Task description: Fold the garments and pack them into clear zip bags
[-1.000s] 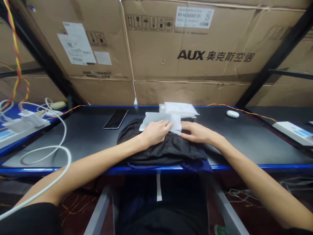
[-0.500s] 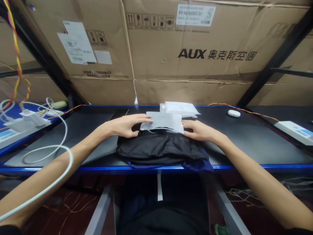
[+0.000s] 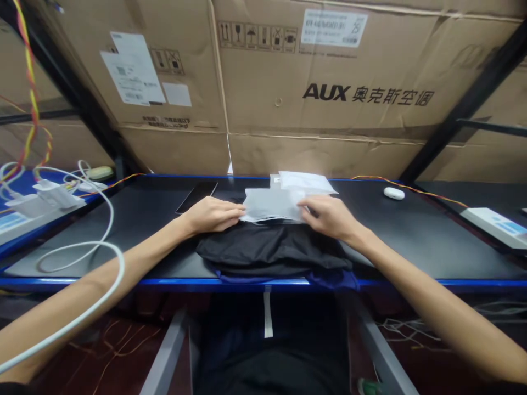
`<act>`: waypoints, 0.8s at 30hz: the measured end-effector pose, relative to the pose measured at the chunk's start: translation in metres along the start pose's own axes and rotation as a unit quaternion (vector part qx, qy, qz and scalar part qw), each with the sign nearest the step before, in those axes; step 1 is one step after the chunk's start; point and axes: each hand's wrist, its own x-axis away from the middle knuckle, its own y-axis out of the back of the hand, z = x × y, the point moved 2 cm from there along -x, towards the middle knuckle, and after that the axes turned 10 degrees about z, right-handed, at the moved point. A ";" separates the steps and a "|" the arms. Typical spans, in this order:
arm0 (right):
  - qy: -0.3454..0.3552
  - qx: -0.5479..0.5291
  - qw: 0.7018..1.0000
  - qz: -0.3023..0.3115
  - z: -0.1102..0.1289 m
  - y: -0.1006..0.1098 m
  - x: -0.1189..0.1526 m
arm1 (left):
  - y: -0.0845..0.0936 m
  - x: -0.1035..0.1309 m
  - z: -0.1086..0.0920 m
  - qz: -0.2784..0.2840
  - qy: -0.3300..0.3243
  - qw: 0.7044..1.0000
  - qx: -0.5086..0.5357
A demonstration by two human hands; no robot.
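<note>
A frosted, translucent plastic bag [image 3: 269,205] lies flat above a pile of folded black cloth [image 3: 272,249]. At its left edge my left hand [image 3: 216,214] is closed, thumb and fingers pressed together on the bag's side. My right hand [image 3: 329,215] pinches the right part of the bag between thumb and forefinger. The bag's near edge gapes slightly, with a dark line showing along it. Just behind it rests a second whitish bag [image 3: 307,181], partly covered by the first. Dark blue cloth [image 3: 333,278] sticks out under the black cloth at the table's front edge.
A dark phone-like slab [image 3: 197,196] lies behind my left hand. A white cable [image 3: 117,280] loops over my left forearm from the power strip [image 3: 24,225]. On the right are a small white case [image 3: 394,193] and another white strip [image 3: 500,222]. Cardboard [image 3: 263,120] stands behind the black-topped table [image 3: 411,236].
My left hand has shifted slightly left and its spread thumb has closed on the bag's edge. My right hand has moved left and over the bag's right part, pinching it.
</note>
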 end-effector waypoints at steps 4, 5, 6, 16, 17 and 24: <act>0.116 0.045 0.991 0.049 0.054 -0.014 -0.025 | -0.002 0.000 -0.001 0.000 -0.006 1.000 0.001; 0.136 0.065 0.987 0.060 0.066 -0.019 -0.032 | -0.003 0.000 -0.001 0.005 -0.002 1.000 0.003; 0.156 0.091 0.981 0.063 0.076 -0.024 -0.038 | -0.003 0.000 -0.001 0.009 0.004 1.000 0.007; 0.174 0.226 0.956 0.063 0.111 -0.042 -0.062 | -0.001 -0.002 -0.006 0.019 0.028 0.999 -0.009; 0.168 0.229 0.957 0.068 0.111 -0.041 -0.061 | -0.001 -0.002 -0.005 0.018 0.025 0.999 -0.011; 0.121 0.204 0.969 0.064 0.082 -0.034 -0.033 | 0.002 -0.001 0.004 -0.007 0.048 0.999 -0.016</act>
